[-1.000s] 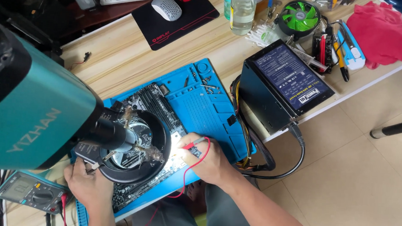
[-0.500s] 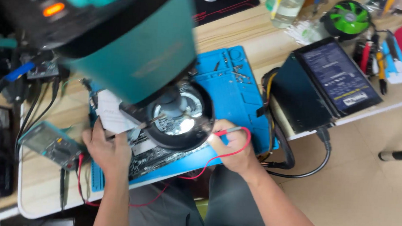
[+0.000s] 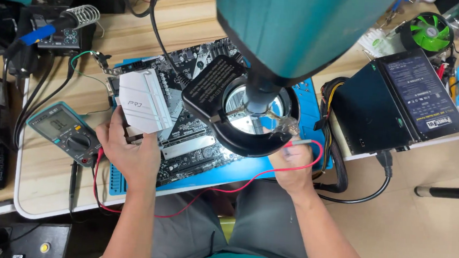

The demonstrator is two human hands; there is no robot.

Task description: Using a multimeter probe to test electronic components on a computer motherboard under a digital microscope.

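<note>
I see a teal microscope point(image 3: 299, 27), blue mat point(image 3: 248, 170), red probe wire point(image 3: 210, 189), teal multimeter point(image 3: 67, 132), green fan point(image 3: 425, 30), silver heatsink point(image 3: 143, 100).

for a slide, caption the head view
Left hand steadies green motherboard; right hand holds red probe under black ring light.

The circuit board point(image 3: 187, 121) lies on the mat point(image 3: 316, 105) on the table point(image 3: 50, 187). The meter point(image 3: 65, 132) sits left of the board. The box point(image 3: 396, 102) sits to the right. The microscope point(image 3: 257, 115) hangs over the board, and the fan point(image 3: 431, 31) is behind the box.
</note>
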